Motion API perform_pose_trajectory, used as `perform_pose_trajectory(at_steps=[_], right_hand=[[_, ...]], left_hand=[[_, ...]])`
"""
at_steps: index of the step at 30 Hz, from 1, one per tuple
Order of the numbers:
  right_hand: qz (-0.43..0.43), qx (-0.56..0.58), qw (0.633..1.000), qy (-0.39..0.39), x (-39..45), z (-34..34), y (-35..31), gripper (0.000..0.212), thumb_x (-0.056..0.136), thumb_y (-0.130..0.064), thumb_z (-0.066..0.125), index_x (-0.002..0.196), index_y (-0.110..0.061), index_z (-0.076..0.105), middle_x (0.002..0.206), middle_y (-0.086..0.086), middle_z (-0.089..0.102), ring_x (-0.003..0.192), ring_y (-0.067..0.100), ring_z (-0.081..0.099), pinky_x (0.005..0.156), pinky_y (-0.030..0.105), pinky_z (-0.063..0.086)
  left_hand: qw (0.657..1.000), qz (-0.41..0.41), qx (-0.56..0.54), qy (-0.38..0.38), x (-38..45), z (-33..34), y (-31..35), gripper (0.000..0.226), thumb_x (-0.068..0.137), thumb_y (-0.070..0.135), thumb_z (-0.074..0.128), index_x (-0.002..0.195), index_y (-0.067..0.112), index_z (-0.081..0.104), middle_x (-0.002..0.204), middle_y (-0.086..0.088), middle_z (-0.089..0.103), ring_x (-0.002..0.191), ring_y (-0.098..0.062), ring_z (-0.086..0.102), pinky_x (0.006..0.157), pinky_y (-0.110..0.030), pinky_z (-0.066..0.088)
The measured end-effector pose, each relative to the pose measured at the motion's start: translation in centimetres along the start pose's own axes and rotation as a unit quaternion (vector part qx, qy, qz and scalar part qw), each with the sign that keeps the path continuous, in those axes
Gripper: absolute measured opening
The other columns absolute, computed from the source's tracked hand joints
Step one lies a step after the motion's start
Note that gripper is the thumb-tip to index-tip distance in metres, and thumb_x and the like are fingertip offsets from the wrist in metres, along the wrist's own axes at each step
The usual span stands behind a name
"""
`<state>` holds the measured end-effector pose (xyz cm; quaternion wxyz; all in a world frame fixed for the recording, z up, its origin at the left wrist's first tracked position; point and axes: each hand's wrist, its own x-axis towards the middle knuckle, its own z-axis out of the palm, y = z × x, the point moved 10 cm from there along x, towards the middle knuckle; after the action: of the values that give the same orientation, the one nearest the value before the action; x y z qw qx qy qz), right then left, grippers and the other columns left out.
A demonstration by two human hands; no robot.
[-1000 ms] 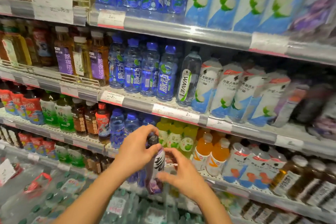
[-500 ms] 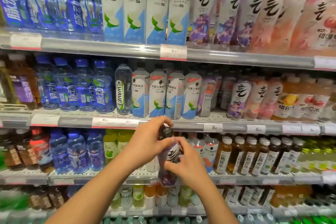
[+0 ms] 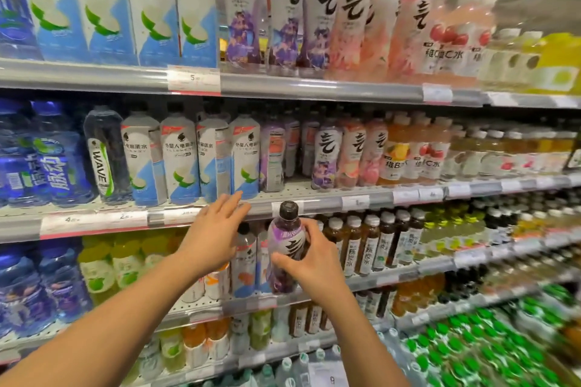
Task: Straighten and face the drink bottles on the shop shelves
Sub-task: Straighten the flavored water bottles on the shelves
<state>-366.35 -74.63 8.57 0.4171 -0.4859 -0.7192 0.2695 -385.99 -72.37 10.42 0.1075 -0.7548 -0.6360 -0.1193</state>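
Head view | right hand (image 3: 309, 256) grips slim purple plastic bottle (image 3: 285, 256) | left hand (image 3: 217, 229) spread, holding nothing

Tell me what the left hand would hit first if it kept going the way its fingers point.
Likely the white-and-blue bottle on the middle shelf: the left hand points open fingers up at its base. Depth is unclear.

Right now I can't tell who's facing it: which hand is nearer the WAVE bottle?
Left. The left hand reaches up just below and right of the WAVE bottle; the right hand grips a purple bottle farther right.
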Motion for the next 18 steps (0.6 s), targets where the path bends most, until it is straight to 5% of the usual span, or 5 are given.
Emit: perform_pose_trajectory(at_steps=[6,13,18], right_hand=[[-0.004,-0.009,0.999,0.035,1.6,-2.8,0.5,0.064,0.072,-0.045,0.087,0.125,-0.035,0.052,0.107,-0.017,0.070,0.099,-0.002,0.065,0.092,0.027,0.054],[-0.038,0.027,0.995,0.085,5.7,-6.7,-2.7,0.067,0.077,-0.040,0.086,0.133,-0.031,0.051,0.112,-0.019,0.067,0.102,-0.006,0.063,0.092,0.023,0.053],[-0.082,0.032,0.980,0.177,9.7,-9.8,-6.0,0.063,0.080,-0.038,0.085,0.132,-0.028,0.050,0.107,-0.021,0.063,0.095,-0.007,0.063,0.082,0.008,0.048]], left_hand=[[0.998,-0.030,0.055,-0.019,1.6,5.2,0.3,0.088,0.097,0.059,0.045,0.162,0.026,-0.005,0.168,-0.001,-0.019,0.155,-0.032,-0.013,0.123,-0.059,0.011],[0.997,-0.021,0.072,0.031,1.5,6.6,0.2,0.096,0.084,0.059,0.055,0.162,0.022,0.014,0.170,-0.005,0.001,0.155,-0.036,-0.001,0.118,-0.065,0.018],[0.997,-0.023,0.068,0.023,1.5,6.9,0.2,0.096,0.087,0.060,0.043,0.161,0.026,-0.007,0.168,-0.003,-0.016,0.154,-0.033,-0.016,0.123,-0.062,0.007]])
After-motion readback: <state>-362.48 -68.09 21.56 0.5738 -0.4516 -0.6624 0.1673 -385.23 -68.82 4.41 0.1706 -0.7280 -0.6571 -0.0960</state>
